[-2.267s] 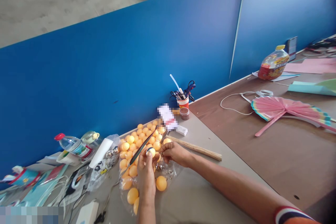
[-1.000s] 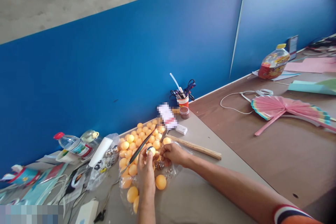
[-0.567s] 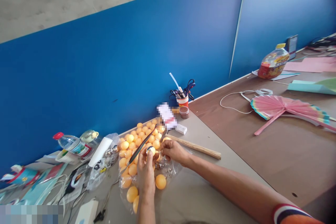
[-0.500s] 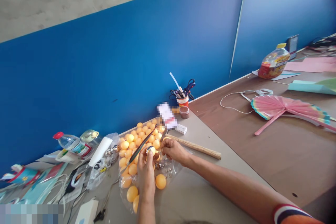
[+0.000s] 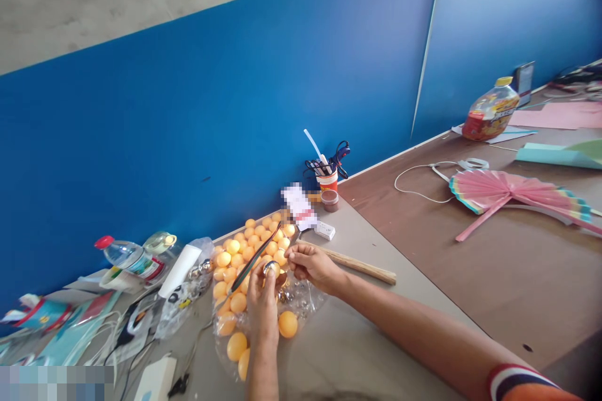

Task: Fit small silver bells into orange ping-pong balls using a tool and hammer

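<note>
My left hand [image 5: 262,301] is closed around a small shiny silver ball [image 5: 271,267], held between thumb and fingers. Just to its right, my right hand [image 5: 314,268] has thumb and forefinger pinched together; whatever is between them is too small to make out. Both hands are over a clear plastic bag [image 5: 303,301] on the table. Many orange table tennis balls [image 5: 238,302] fill it, and several shiny silver balls lie in its right part, partly behind my fingers. A dark strip [image 5: 254,262] lies slantwise over the orange balls.
A wooden stick [image 5: 360,265], a small white box [image 5: 324,230] and a lidded tub [image 5: 330,200] lie beyond my right hand. Behind stands a cup of pens [image 5: 328,180]. A bottle with a red cap [image 5: 134,258] leans at left. At right are a pink paper fan [image 5: 510,191] and a drink bottle [image 5: 491,109].
My right hand has risen slightly, its fingers still pinched. My left hand has barely moved and keeps hold of the silver ball.
</note>
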Tool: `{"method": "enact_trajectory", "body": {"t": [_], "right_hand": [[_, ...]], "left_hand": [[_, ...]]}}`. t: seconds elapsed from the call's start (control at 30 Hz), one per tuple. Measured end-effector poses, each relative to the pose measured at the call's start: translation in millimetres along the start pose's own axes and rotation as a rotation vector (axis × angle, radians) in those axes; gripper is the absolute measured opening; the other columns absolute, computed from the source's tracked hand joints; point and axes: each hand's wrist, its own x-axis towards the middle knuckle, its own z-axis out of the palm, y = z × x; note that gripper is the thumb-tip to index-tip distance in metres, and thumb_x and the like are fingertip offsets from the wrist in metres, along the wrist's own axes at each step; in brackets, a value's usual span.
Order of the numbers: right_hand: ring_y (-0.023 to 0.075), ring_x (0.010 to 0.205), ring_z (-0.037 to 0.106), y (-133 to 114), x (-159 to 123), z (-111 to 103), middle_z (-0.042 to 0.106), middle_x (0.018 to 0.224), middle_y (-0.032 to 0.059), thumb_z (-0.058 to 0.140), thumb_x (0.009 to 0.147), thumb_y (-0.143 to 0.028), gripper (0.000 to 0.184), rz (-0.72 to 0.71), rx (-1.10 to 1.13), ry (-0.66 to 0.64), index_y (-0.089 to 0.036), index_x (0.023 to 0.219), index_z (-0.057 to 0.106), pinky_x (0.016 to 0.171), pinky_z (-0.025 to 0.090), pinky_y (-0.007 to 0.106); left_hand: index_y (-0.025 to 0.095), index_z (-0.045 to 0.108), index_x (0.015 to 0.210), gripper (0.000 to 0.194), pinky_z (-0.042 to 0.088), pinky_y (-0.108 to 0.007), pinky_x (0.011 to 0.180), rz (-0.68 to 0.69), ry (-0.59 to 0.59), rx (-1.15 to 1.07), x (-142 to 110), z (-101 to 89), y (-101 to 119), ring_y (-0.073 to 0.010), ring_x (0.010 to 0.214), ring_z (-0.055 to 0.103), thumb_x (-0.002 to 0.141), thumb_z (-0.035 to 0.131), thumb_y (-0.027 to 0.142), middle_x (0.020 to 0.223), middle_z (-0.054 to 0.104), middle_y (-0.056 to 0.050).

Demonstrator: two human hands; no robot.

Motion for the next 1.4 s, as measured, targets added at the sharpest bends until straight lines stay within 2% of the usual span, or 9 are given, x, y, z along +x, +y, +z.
{"method": "enact_trajectory", "body": {"t": [0.2,0.4,0.53,0.73,1.03,1.3,1.4], "right_hand": [[0.0072,0.041,0.043,2,-2,0,0.066,0.061,-0.0038,0.077,0.071,-0.031,0.029,0.008,0.014,-0.098,-0.019,0.09,0.058,0.047,0.03,0.022],[0.0073,0.044,0.042,2,-4,3,0.064,0.059,-0.0032,0.075,0.072,-0.036,0.024,-0.014,-0.123,-0.128,-0.019,0.075,0.057,0.05,0.03,0.023],[0.008,0.051,0.04,0,-7,5,0.059,0.058,-0.0047,0.075,0.073,-0.032,0.019,-0.04,-0.211,-0.107,-0.019,0.074,0.061,0.054,0.031,0.023],[0.0079,0.051,0.042,-1,-8,6,0.057,0.056,-0.0055,0.072,0.071,-0.027,0.014,0.009,-0.22,-0.067,-0.019,0.071,0.06,0.055,0.032,0.023],[0.008,0.048,0.043,5,-3,1,0.056,0.053,-0.0054,0.078,0.067,-0.035,0.024,0.031,-0.167,-0.109,-0.019,0.07,0.06,0.053,0.03,0.024],[0.0094,0.049,0.051,8,0,-1,0.061,0.054,-0.0031,0.079,0.068,-0.038,0.029,0.073,-0.173,-0.112,-0.018,0.065,0.059,0.055,0.037,0.024],[0.0106,0.051,0.054,7,-1,-1,0.063,0.056,-0.0026,0.08,0.068,-0.037,0.029,0.112,-0.174,-0.079,-0.018,0.068,0.059,0.059,0.043,0.026]], "left_hand": [[0.021,0.066,0.118,0.055,0.061,-0.038,0.087,0.025,-0.037,0.0,1,-3.3,-4,-0.0283,0.106,0.073,0.075,0.081,0.051,0.119,0.073,-0.012],[0.023,0.067,0.123,0.058,0.058,-0.04,0.096,0.02,-0.053,0.043,6,-9.6,-11,-0.0314,0.121,0.067,0.075,0.083,0.052,0.129,0.07,-0.013],[0.024,0.068,0.124,0.059,0.055,-0.042,0.101,0.026,-0.068,0.078,7,-11.6,-13,-0.0322,0.125,0.065,0.075,0.082,0.054,0.131,0.07,-0.013],[0.023,0.069,0.123,0.058,0.053,-0.043,0.104,0.051,-0.088,0.113,6,-10.6,-14,-0.0327,0.125,0.064,0.076,0.081,0.054,0.131,0.069,-0.014],[0.022,0.068,0.124,0.053,0.049,-0.045,0.109,0.128,-0.084,0.176,3,-11.0,-13,-0.0315,0.125,0.065,0.081,0.078,0.05,0.125,0.072,-0.012],[0.021,0.068,0.122,0.056,0.052,-0.042,0.103,0.151,-0.076,0.224,3,-9.7,-14,-0.0314,0.121,0.066,0.08,0.077,0.056,0.128,0.071,-0.014],[0.021,0.068,0.121,0.059,0.053,-0.043,0.101,0.159,-0.073,0.267,4,-9.2,-14,-0.0324,0.121,0.066,0.078,0.076,0.06,0.129,0.07,-0.015]]}}
